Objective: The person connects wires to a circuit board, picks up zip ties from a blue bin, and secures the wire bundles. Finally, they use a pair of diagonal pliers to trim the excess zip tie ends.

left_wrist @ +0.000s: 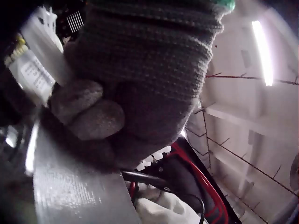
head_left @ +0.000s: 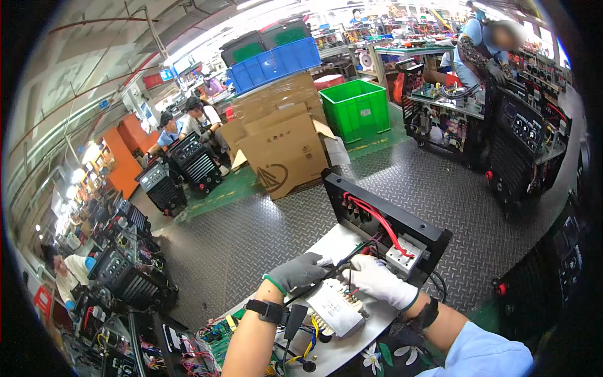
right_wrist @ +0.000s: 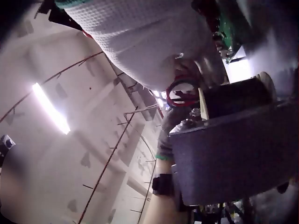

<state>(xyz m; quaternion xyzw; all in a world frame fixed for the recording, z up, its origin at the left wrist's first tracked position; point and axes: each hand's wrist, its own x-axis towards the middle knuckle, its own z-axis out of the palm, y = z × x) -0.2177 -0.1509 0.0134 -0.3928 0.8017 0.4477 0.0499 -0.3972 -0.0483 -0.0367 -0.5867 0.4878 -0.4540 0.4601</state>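
Over a white labelled component [head_left: 336,308], the grey-gloved left hand [head_left: 300,271] has its fingers curled at a black cable [head_left: 342,259]. Those bent grey fingers [left_wrist: 98,116] fill the left wrist view, their tips partly hidden. The white-gloved right hand [head_left: 382,281] faces it from the other side and pinches thin wires at the component's far end; the exact contact is hard to see. In the right wrist view, a red wire loop [right_wrist: 183,93] lies below the white glove [right_wrist: 140,42]. Red cables [head_left: 377,217] run along a black panel [head_left: 402,218] to a grey block [head_left: 404,256].
A green circuit board [head_left: 220,333] lies at the left of the white base plate [head_left: 370,323]. Beyond the metal floor stand a cardboard box [head_left: 282,151] and a green crate [head_left: 357,112]. Black machines [head_left: 518,138] stand at the right; several people are in the background.
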